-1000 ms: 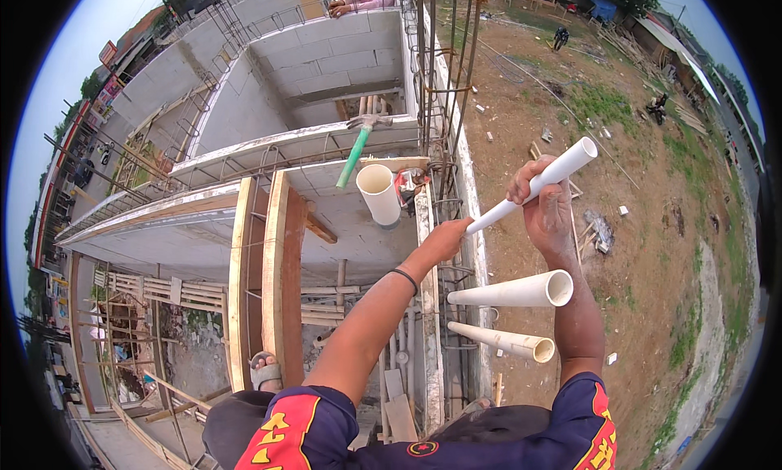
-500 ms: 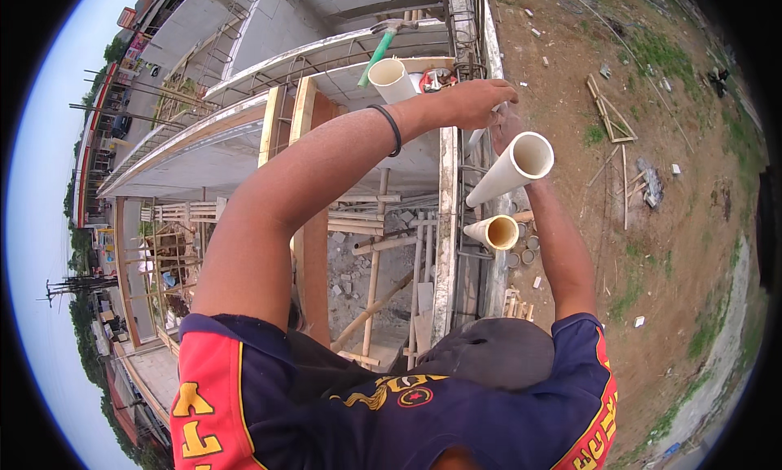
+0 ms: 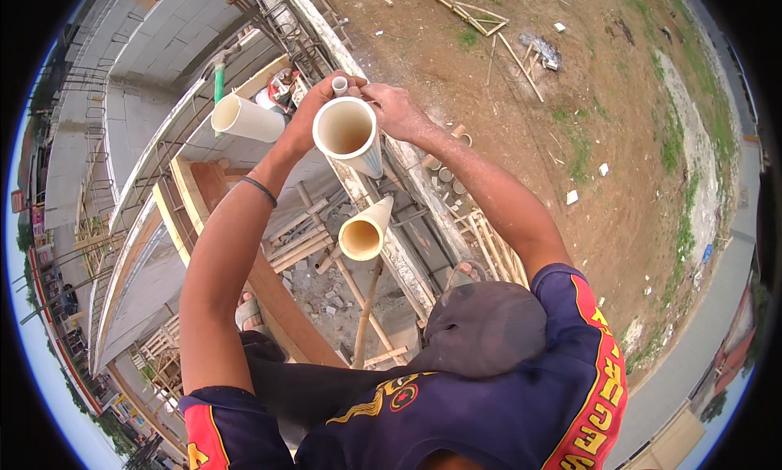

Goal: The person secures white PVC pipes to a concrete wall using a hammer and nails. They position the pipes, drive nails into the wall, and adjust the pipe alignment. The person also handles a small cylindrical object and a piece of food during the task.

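A thin white pipe [image 3: 340, 85] stands with its open end up, just beyond a wide white pipe [image 3: 346, 126]. My left hand [image 3: 316, 105] is closed around the thin pipe from its left side. From the other side my right hand [image 3: 397, 112] meets it, fingers bent in against the pipe; their tips are partly hidden. Nearer to me rises a second wide pipe [image 3: 363, 232], yellowish inside. Both wide pipes stand along a narrow concrete wall edge [image 3: 399, 254] with steel bars, and neither is in my grip.
Left of my hands lie a short wide white pipe [image 3: 248, 118], a green-handled hammer [image 3: 219, 87] and a red-and-white bundle [image 3: 281, 91]. Wooden planks [image 3: 273, 295] run below my left arm. Poles and rubble lie far down inside the wall; bare dirt ground [image 3: 521, 169] lies outside.
The view has swung round, so the wall now runs diagonally. My hands appear nearer and further left, and the thin pipe now shows between them.
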`<state>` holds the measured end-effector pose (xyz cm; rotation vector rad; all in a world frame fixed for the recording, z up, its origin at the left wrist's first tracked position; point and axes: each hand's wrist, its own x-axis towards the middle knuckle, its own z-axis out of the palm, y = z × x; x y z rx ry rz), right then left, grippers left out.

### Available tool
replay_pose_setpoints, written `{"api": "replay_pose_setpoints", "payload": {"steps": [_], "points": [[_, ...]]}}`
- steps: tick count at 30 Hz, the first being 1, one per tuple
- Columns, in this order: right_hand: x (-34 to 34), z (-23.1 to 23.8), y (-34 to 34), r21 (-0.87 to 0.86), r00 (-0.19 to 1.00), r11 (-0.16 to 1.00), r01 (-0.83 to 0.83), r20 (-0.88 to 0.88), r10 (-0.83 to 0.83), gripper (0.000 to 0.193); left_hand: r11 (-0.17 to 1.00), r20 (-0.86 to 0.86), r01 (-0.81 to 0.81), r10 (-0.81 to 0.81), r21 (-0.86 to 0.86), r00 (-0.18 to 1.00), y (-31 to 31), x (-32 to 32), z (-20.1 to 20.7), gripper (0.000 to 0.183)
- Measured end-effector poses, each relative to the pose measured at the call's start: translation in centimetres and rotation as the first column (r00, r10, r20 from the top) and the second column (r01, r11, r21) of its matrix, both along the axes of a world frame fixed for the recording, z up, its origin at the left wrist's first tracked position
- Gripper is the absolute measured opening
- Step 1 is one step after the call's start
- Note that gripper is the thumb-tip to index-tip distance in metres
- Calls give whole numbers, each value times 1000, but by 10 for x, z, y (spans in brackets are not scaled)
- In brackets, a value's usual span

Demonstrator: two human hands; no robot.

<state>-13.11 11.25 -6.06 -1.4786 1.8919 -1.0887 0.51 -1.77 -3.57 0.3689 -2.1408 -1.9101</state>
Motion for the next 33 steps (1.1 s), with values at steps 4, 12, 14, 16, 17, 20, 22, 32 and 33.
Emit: {"api": "replay_pose_setpoints", "payload": {"steps": [4,12,14,16,17,20,22,32,33], "points": [[-40,-25,132,64,971,969,239,-29,-238,43,999,-49,25,-23,37,999,5,-25,-35,12],[145,-45,517,513,286,47,857,-398,-872,32,946,-34,323,-322,31,946,-46,-9,-40,31],[250,-30,583,545,35,-314,777,-536,-844,32,896,-63,430,-426,109,903,-73,-20,-58,32],[357,-15,614,472,-185,-573,670,-641,-745,34,933,79,359,-360,36,929,-52,-26,-42,37],[405,-11,622,458,-253,-703,545,-709,-658,35,937,86,348,-345,-25,935,-48,-29,-42,36],[521,-5,611,359,-445,-906,223,-789,-423,35,923,99,348,-336,-163,937,-45,-36,-41,32],[565,-2,587,301,-473,-952,54,-832,-290,34,912,103,347,-332,-221,938,-46,-39,-43,29],[644,4,528,476,-396,-846,241,-748,-533,42,850,101,337,-325,-406,940,-43,-37,-45,16],[638,8,519,511,-408,-792,335,-679,-611,44,846,97,330,-320,-420,943,-43,-36,-46,15]]}}
